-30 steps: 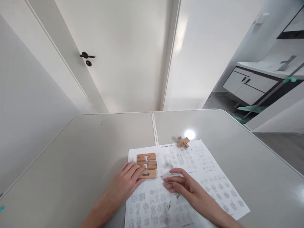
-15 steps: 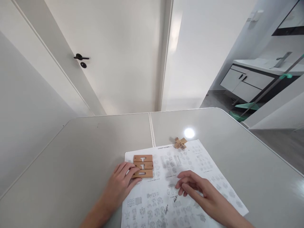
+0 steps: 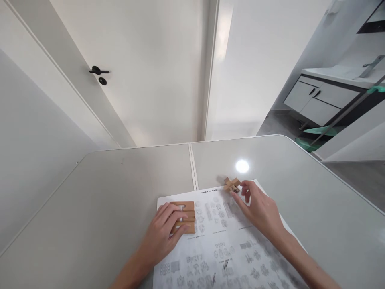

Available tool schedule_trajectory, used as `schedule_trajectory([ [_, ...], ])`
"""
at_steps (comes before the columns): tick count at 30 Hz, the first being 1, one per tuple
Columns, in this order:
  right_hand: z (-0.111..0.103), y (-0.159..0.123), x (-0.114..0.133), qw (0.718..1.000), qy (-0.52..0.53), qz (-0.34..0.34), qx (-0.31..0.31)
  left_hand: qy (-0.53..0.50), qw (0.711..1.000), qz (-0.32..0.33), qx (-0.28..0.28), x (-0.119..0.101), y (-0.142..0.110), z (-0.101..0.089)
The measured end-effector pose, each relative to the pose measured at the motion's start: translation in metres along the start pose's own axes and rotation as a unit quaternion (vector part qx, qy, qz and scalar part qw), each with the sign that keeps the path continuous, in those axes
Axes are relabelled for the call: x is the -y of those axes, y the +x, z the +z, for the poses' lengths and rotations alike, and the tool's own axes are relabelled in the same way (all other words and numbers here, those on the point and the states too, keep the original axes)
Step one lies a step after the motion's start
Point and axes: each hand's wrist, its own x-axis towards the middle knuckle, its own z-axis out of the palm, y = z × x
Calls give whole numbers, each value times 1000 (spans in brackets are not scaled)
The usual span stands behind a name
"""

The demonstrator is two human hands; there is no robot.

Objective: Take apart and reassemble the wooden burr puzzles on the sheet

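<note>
My left hand (image 3: 167, 228) lies over three slotted flat wooden puzzle pieces (image 3: 189, 216), laid one above another on a printed sheet (image 3: 210, 245). Its fingers are stretched out across them, with the thumb on the nearest piece, and they cover the left ends. Farther up, at the sheet's top edge, sits a small cross-shaped wooden burr puzzle (image 3: 231, 185). The thumb and index finger of my right hand (image 3: 258, 204) pinch it from the near right side, while the other fingers curl inward. Dark marks show on the side of the burr puzzle facing me.
A grey table (image 3: 126, 192) with rounded far corners and a seam (image 3: 192, 168) down its middle carries everything. Behind it stand a white door (image 3: 150, 72) with a black handle (image 3: 99, 71) and a wall. A sink cabinet (image 3: 321, 98) is visible at the far right.
My right hand has moved up and away from over the sheet to the burr puzzle and closed on it. My left hand has slid right, farther over the slotted pieces.
</note>
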Motion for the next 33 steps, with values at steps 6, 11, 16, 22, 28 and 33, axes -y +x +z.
schedule_trajectory([
  [6,13,6,-5,997,-63,-39,34,-45,999,1,10,-1,6,6],
  [11,14,16,-7,996,-58,-71,12,-70,997,-10,15,-1,2,10],
  [16,6,11,18,987,129,-69,59,-139,987,-84,14,-4,-5,12],
  [22,4,-19,76,913,346,-108,187,-326,919,-221,29,-10,-9,10],
  [28,7,-22,105,880,373,-107,273,-443,851,-276,57,-6,-15,9],
  [33,1,-5,116,837,420,-36,349,-407,865,-293,18,-3,-15,4],
])
